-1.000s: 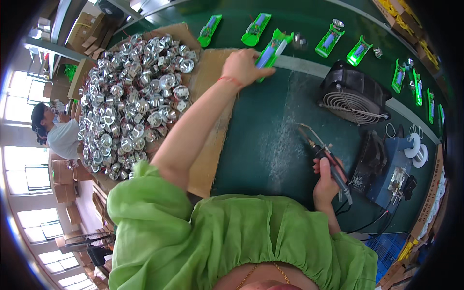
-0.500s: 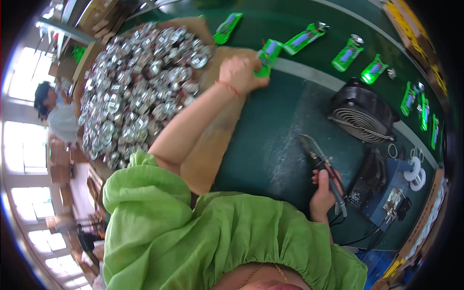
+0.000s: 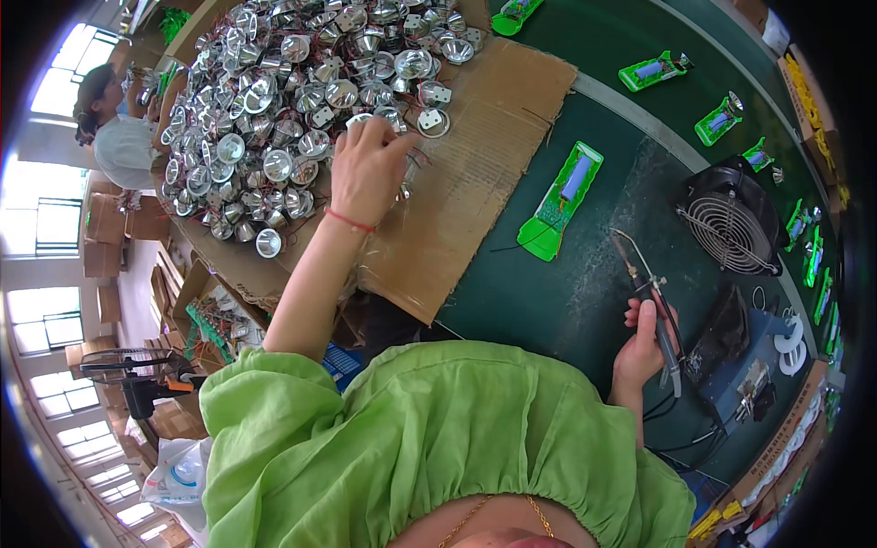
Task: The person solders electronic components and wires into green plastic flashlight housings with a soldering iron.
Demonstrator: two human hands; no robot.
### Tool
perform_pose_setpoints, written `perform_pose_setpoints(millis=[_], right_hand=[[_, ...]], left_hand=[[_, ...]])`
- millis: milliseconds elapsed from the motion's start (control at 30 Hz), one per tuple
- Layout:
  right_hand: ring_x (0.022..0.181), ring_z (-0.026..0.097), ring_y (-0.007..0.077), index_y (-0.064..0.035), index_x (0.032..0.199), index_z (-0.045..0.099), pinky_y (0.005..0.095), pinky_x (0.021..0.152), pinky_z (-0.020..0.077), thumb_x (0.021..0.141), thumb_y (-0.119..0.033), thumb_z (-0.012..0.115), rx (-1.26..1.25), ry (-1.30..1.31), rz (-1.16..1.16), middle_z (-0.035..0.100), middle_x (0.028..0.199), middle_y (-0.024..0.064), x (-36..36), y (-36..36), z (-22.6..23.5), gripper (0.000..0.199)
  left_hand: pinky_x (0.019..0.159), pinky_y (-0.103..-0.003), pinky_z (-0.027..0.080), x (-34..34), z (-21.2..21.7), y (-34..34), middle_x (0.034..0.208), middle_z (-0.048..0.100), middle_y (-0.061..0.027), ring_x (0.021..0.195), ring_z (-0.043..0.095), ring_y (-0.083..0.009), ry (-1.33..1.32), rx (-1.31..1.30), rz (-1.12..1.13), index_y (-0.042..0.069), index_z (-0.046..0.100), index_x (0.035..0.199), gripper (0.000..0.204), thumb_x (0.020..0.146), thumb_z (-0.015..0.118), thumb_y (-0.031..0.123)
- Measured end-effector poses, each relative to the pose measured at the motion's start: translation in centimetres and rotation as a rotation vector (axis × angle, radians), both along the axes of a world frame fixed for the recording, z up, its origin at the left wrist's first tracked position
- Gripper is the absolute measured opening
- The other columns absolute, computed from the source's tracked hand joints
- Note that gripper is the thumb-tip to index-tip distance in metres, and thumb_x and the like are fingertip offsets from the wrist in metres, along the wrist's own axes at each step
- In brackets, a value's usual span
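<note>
My left hand (image 3: 370, 172) reaches over the near edge of a heap of silvery lamp reflectors (image 3: 279, 164) with red wires. Its fingers are bent and drawn together among the reflectors; what they pinch, if anything, is hidden. In my right hand (image 3: 642, 347) is a soldering iron (image 3: 660, 315), its thin bent tip pointing up and left above the green worktop. Between the hands lies an open green plastic casing (image 3: 562, 201) holding a purple-blue battery cell and a small circuit board, with a thin dark wire sticking out.
Cardboard (image 3: 475, 155) lies under the heap. A black fan (image 3: 731, 219) stands right, near a blue soldering station (image 3: 749, 384) and white solder spools (image 3: 788, 347). More green casings (image 3: 653, 70) line the belt beyond. Another person (image 3: 123, 137) works at far left.
My left hand has let go of the green casing, which now lies on the worktop, and has moved left to the reflectors. The right hand still holds the soldering iron. The view has shifted.
</note>
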State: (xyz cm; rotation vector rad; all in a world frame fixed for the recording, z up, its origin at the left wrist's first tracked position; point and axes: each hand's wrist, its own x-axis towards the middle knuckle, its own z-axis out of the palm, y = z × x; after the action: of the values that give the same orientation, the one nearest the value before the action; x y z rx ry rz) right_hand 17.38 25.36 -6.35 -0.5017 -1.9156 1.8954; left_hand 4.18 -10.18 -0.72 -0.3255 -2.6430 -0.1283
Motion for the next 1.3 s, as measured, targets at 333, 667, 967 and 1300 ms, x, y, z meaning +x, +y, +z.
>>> perform_pose_setpoints(millis=[333, 667, 967, 1300], right_hand=[[0.068, 0.061, 0.0125, 0.0063, 0.105, 0.057, 0.0228, 0.062, 0.0498, 0.087, -0.007, 0.061, -0.030, 0.052, 0.109, 0.066, 0.084, 0.0144, 1.1, -2.2, 1.2, 0.022], [0.067, 0.061, 0.0128, 0.0065, 0.105, 0.058, 0.0227, 0.062, 0.0502, 0.087, -0.006, 0.062, -0.035, 0.039, 0.152, 0.066, 0.083, 0.0144, 0.8, -2.7, 1.3, 0.023], [0.073, 0.064, 0.0130, 0.0059, 0.104, 0.060, 0.0228, 0.067, 0.0508, 0.083, -0.003, 0.066, -0.019, 0.037, 0.238, 0.068, 0.085, 0.0127, -0.2, -3.8, 2.0, 0.024], [0.063, 0.060, 0.0090, 0.0048, 0.094, 0.064, 0.0208, 0.057, 0.0474, 0.080, -0.005, 0.071, 0.189, 0.084, 0.216, 0.067, 0.074, 0.0070, -0.9, -3.9, 0.9, 0.019]], left_hand=[[0.079, -0.038, 0.041, -2.9, 0.6, -0.5, 0.087, 0.054, -0.0011, 0.090, 0.052, -0.0243, 0.059, -0.061, -0.119, 0.018, 0.072, 0.079, 0.010, 0.069, 0.071, 0.016], [0.078, -0.035, 0.046, -3.5, 1.7, 0.2, 0.086, 0.066, -0.0018, 0.089, 0.058, -0.0222, -0.072, 0.260, -0.196, 0.009, 0.072, 0.074, 0.010, 0.072, 0.073, 0.019], [0.057, -0.021, 0.047, 3.0, -2.2, 8.1, 0.077, 0.068, -0.0041, 0.063, 0.058, -0.0057, -0.853, 0.968, -0.140, -0.001, 0.069, 0.084, 0.012, 0.080, 0.072, 0.010], [0.055, -0.025, 0.043, 2.7, -4.2, 11.0, 0.076, 0.059, -0.0041, 0.062, 0.054, -0.0088, -0.551, 0.730, -0.208, 0.000, 0.068, 0.079, 0.014, 0.079, 0.073, 0.014]])
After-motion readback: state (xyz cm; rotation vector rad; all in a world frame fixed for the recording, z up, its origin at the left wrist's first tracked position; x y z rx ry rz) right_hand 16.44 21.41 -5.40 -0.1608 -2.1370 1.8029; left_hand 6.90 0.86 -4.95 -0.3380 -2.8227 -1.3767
